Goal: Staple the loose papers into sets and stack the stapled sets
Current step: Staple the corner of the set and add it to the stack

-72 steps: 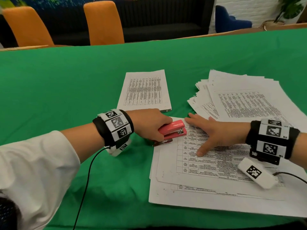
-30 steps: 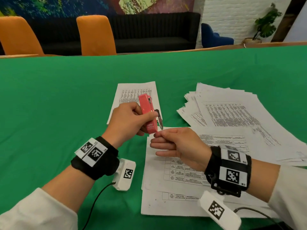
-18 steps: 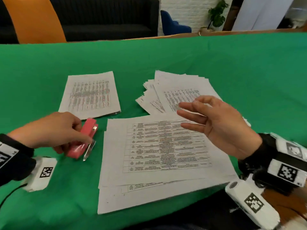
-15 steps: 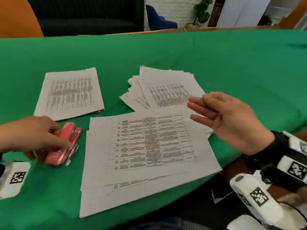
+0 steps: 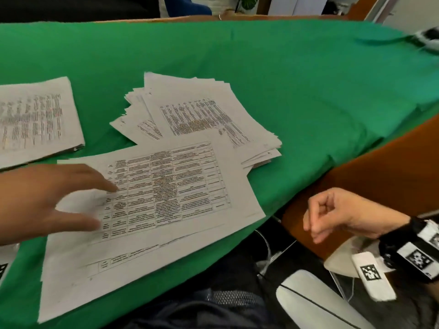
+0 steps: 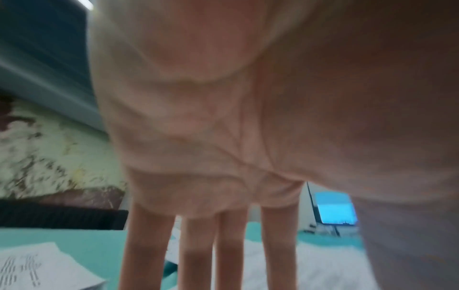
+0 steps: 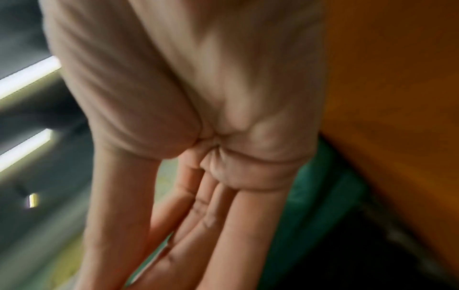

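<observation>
Near paper set [image 5: 166, 205] lies flat at the front edge of the green-covered bench [image 5: 308, 91], overlapping the fanned pile of loose papers [image 5: 202, 115] behind it; stapled set [image 5: 35, 119] lies apart at far left; left hand [image 5: 40, 200] rests over the near set's left edge, fingers [image 6: 146, 245] straight and spread, holding nothing; right hand [image 5: 337, 212] hangs off the bench edge, fingers loosely curled, empty.

No legible text. Printed tables on papers [image 5: 166, 186] blurred, perhaps rows of words, unreadable. Wrist tags [image 5: 369, 271] carry black-white square codes, no letters or numbers.
</observation>
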Demonstrator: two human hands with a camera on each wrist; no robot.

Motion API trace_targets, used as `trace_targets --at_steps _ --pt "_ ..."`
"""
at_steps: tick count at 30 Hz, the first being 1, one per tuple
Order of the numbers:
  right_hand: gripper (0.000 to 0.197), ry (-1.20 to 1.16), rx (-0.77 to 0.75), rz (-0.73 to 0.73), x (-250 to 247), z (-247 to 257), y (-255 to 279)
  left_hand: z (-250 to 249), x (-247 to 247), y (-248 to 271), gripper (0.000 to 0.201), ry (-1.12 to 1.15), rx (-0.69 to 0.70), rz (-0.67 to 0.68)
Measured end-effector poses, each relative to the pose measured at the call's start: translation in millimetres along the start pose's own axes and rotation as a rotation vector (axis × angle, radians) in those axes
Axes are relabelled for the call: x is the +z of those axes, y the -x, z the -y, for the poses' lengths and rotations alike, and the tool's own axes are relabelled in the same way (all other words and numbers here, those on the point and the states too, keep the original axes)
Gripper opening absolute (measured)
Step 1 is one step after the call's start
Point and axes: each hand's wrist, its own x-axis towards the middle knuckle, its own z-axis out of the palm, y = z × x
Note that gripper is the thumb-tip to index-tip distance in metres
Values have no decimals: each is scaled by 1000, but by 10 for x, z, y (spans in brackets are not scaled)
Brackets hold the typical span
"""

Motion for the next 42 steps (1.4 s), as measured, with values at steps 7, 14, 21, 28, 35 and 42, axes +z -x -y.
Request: trace_targets --at_steps 7,14,21,28,35,42 --pt "8 320 283 73 -87 -690 -696 159 70 -303 49 -130 -72 92" --pt "12 392 409 -8 -63 -1199 -1527 -1 25 -336 51 -381 -50 224" --pt "17 591 410 17 49 -1352 -1943 -85 65 -402 50 -464 -10 228" --pt "17 681 379 -43 -3 -1270 -1847 -189 98 -344 56 -524 -39 180" --pt "21 920 238 397 236 -352 -1047 -332 -56 -145 46 -373 33 102" --pt "40 740 110 869 539 1093 -391 -14 -470 222 37 -296 -169 -160"
